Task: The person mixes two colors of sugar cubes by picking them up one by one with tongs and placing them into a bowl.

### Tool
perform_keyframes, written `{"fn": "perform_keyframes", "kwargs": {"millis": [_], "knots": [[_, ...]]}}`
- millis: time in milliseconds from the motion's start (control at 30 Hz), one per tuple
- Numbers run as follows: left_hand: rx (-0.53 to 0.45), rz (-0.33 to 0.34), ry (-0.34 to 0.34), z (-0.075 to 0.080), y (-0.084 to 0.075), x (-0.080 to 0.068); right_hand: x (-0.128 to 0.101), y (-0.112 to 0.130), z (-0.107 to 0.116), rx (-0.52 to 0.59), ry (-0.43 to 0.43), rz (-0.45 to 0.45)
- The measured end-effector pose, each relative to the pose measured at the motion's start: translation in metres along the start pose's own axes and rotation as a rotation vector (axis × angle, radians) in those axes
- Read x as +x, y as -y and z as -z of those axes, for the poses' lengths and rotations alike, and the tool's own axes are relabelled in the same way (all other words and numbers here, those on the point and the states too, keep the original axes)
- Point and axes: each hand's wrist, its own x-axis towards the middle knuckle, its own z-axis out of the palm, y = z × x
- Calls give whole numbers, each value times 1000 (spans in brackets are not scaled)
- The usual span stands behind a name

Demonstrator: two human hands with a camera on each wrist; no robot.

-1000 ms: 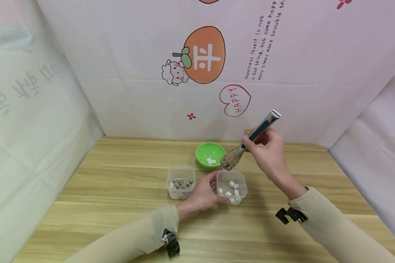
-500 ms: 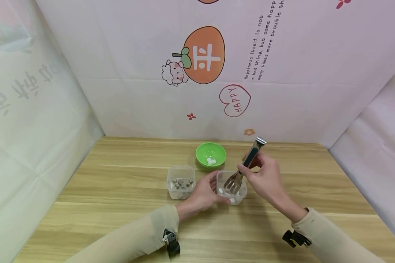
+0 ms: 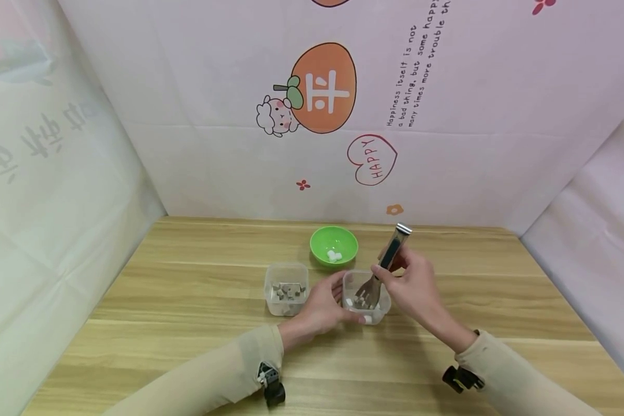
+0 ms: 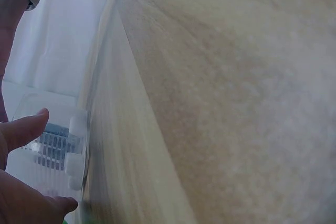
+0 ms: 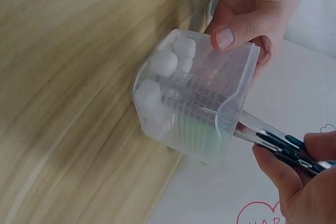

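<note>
My left hand point(image 3: 319, 306) holds the side of a small clear plastic container point(image 3: 386, 299), its thumb at the near wall and the other fingers on the left. Small white marshmallow-like pieces point(image 5: 164, 62) lie on the container's bottom. In my right hand point(image 3: 415, 286) is a pair of metal tongs point(image 3: 391, 249) with dark grip strips, pinched by thumb and fingers. The slotted heads of the tongs point(image 5: 191, 95) reach down into the container among the white pieces. Whether a piece sits between the heads cannot be told. The left wrist view shows the container point(image 4: 55, 179) beside my thumb.
Behind the container stands a green bowl point(image 3: 344, 245) with a few white pieces point(image 3: 334, 256) in it. Left of my left hand is a second clear container point(image 3: 273, 307) holding several grey-brown bits point(image 3: 286, 292). A printed cloth point(image 3: 229, 179) hangs along the wooden table's point(image 3: 187, 323) back edge.
My right hand has come down and slightly left, bringing the tongs from above the container into it. The left hand, both containers and the bowl have stayed in place.
</note>
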Motion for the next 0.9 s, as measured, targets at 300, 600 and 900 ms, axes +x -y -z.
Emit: {"fn": "perform_keyframes", "kwargs": {"millis": [300,600,900], "knots": [[3,4,2,0,0,0,3,-2,-1,9,-25,2],[2,4,1,0,1,0,2,-5,-2,0,-41,-7],[7,2,0,0,0,-1,8,-3,5,26,-107,16]]}}
